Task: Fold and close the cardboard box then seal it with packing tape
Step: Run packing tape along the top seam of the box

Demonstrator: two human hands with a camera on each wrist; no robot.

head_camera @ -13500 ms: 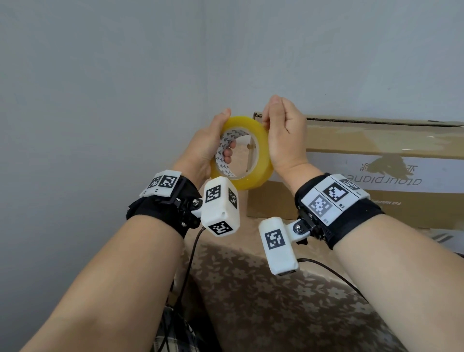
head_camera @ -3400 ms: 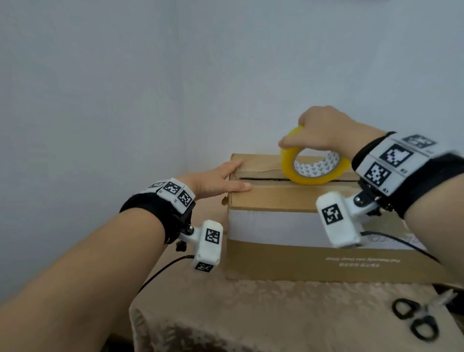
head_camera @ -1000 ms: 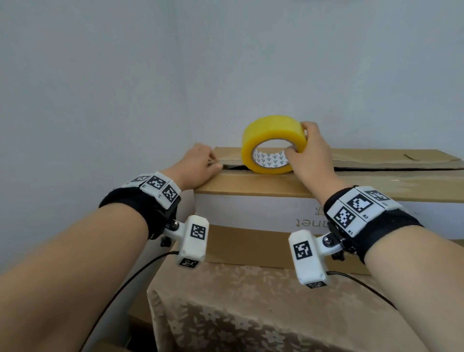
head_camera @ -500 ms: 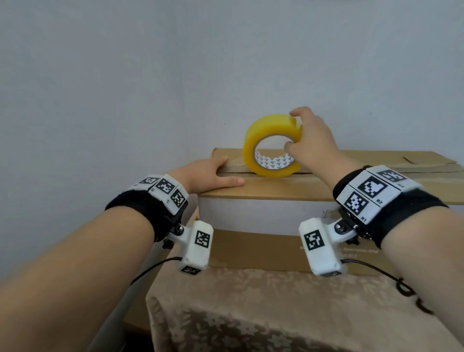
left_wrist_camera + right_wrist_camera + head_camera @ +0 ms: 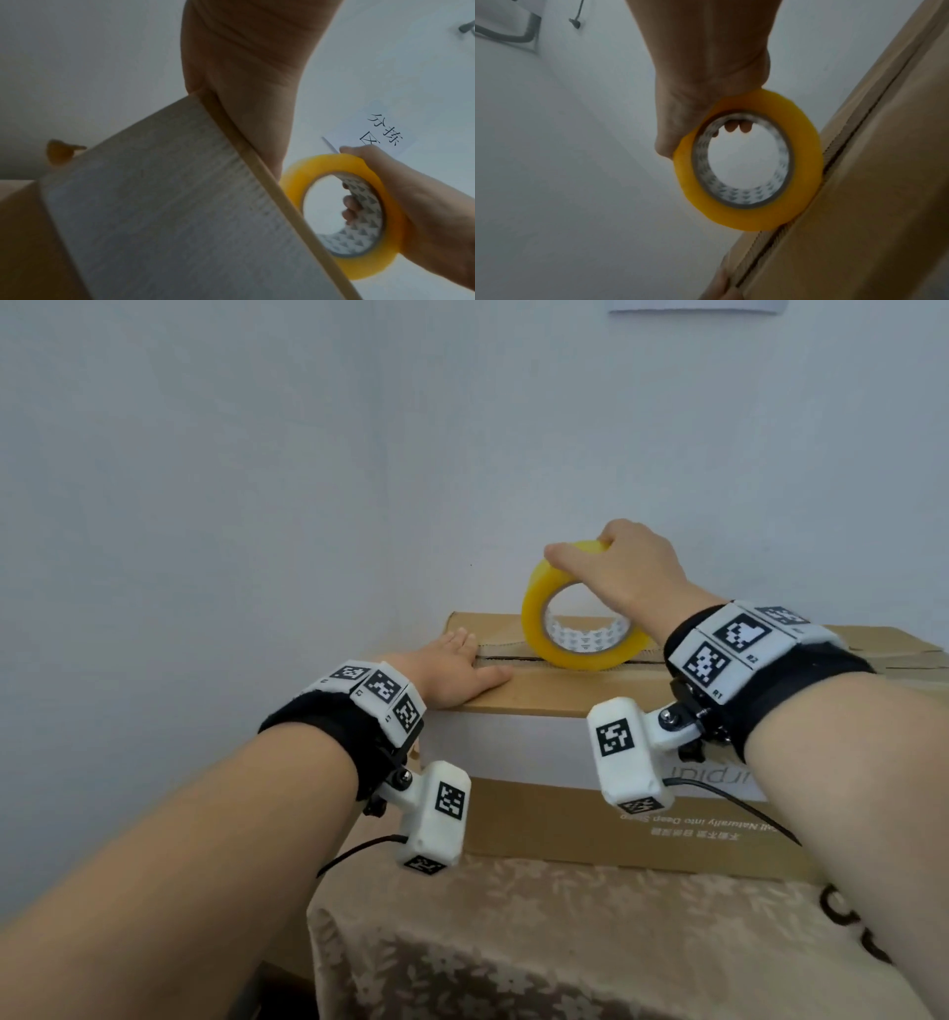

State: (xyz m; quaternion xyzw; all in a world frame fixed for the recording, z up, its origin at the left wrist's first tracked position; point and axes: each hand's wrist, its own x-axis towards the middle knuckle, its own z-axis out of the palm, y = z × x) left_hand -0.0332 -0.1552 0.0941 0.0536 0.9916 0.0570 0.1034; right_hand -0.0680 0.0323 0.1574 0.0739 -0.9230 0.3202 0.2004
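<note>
A closed brown cardboard box point(image 5: 554, 695) with a white band on its front stands on the table, its top flaps meeting at a dark seam point(image 5: 844, 154). My left hand point(image 5: 452, 670) lies flat on the box's top left end, fingers straight, over the seam's start. My right hand point(image 5: 621, 572) grips a yellow roll of packing tape point(image 5: 570, 629) from above, fingers curled into its core. The roll point(image 5: 746, 162) stands on edge on the seam. In the left wrist view the roll point(image 5: 359, 213) shows just beyond the box edge.
The table wears a beige flowered cloth point(image 5: 565, 942). Black scissors point(image 5: 847, 922) peek out at the right edge behind my right forearm. A pale wall stands close behind the box, with a paper sign point(image 5: 380, 132) on it.
My right hand has shifted from the side of the roll to its top, and the roll has moved a little right along the seam. My left hand stays flat on the box end.
</note>
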